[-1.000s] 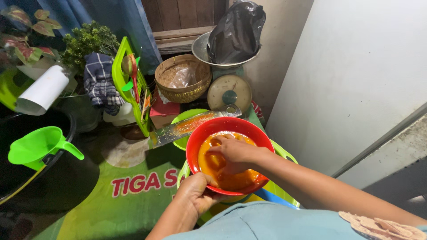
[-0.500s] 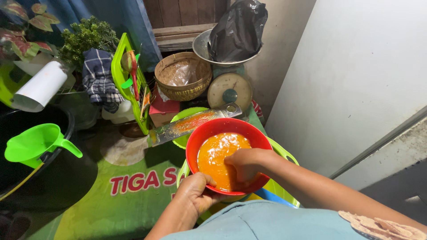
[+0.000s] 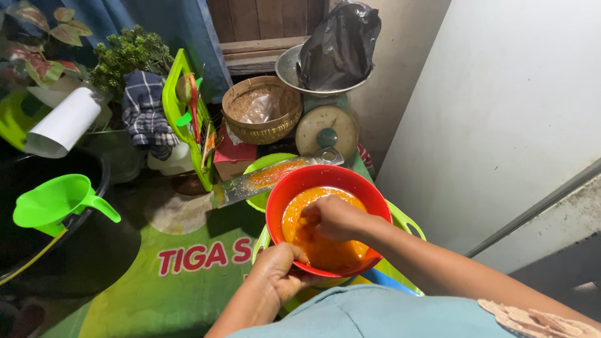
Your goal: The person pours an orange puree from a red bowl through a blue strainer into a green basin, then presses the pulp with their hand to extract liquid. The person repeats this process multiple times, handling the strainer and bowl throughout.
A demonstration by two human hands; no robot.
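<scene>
Your left hand (image 3: pixel 278 275) pinches the red bowl (image 3: pixel 282 213) rim; right hand (image 3: pixel 335 219) curls into wet orange paste (image 3: pixel 325 247). Looks slippery, so grip the rim.

The right hand's (image 3: pixel 335 218) fingertips are sunk in the orange paste (image 3: pixel 319 247), so what they grip is hidden. The red bowl (image 3: pixel 325 178) covers most of the green bowl (image 3: pixel 266 164) behind it. The black tub (image 3: pixel 56 250) is cut off at the left edge, and whatever the black bag (image 3: pixel 341 44) holds, perhaps produce, cannot be seen.

One head cam, looks steeply down, close over red bowl (image 3: pixel 327 225), floor beyond
</scene>
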